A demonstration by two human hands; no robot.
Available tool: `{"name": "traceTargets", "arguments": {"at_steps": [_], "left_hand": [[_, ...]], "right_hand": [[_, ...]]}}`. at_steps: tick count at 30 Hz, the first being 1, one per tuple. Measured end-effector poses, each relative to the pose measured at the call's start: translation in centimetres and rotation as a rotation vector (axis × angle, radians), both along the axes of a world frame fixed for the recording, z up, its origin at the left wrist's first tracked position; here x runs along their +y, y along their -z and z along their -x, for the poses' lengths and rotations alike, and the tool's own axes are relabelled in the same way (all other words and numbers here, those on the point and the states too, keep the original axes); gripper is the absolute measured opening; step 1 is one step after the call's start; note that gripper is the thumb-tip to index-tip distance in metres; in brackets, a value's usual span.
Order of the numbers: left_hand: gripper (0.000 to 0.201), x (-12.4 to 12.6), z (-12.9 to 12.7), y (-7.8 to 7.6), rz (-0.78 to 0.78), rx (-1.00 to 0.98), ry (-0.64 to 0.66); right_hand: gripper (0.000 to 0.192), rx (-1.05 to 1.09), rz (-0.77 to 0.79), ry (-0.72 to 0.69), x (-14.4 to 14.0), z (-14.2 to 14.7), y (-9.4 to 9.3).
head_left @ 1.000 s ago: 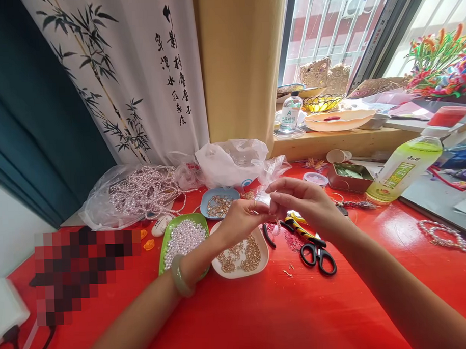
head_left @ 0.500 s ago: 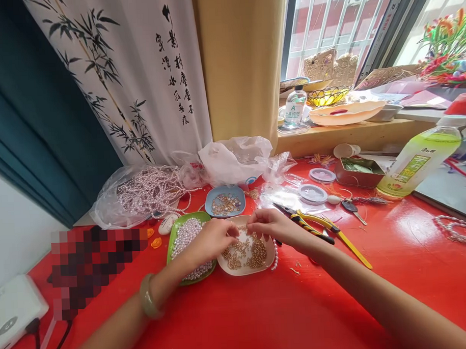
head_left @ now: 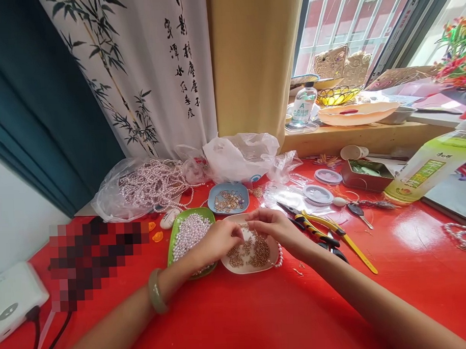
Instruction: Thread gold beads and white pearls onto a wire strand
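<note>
Gold beads (head_left: 254, 250) could spill from the white dish (head_left: 272, 254) if left hand (head_left: 220, 238) or right hand (head_left: 275, 226), both pinching something too small to tell, nudges its rim

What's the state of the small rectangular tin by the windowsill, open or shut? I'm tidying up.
Open: the tin has no lid on, and greenish contents show inside its rim. What they are, cannot tell.

My white dish (head_left: 231, 264) of small gold beads (head_left: 258, 250) sits flat on the red desk (head_left: 261, 316), just beside the green dish of pearls (head_left: 189, 232).
</note>
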State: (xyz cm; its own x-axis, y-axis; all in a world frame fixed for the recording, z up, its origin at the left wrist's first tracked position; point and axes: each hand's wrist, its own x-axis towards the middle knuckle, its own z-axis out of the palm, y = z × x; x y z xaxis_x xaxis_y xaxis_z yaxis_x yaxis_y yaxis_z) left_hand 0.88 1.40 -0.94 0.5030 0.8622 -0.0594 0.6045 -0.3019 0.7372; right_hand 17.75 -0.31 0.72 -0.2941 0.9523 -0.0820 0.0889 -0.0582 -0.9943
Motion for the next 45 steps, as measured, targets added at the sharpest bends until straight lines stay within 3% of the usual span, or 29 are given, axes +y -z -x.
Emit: {"name": "traceTargets", "arguments": {"at_steps": [7,13,17,26,45], "left_hand": [[0.014,1.1,0.3,0.3,0.446,-0.673,-0.168],[0.022,1.6,0.9,0.1,0.64,-0.886,-0.243],[0.02,1.6,0.8,0.1,0.672,-0.939,-0.276],[0.018,1.9,1.0,0.6,0.694,-0.927,-0.21],[0.024,1.6,0.7,0.4,0.633,-0.892,-0.214]], "right_hand": [[0.015,0.046,-0.026,0.019,-0.7,0.9,0.0],[0.012,0.004,-0.059,0.053,-1.3,1.4,0.7],[0.013,-0.03,-0.081,0.042,-1.4,1.5,0.7],[0.012,-0.131,-0.11,0.024,-1.4,1.7,0.6],[0.014,-0.194,-0.145,0.029,-1.1,1.8,1.1]]}}
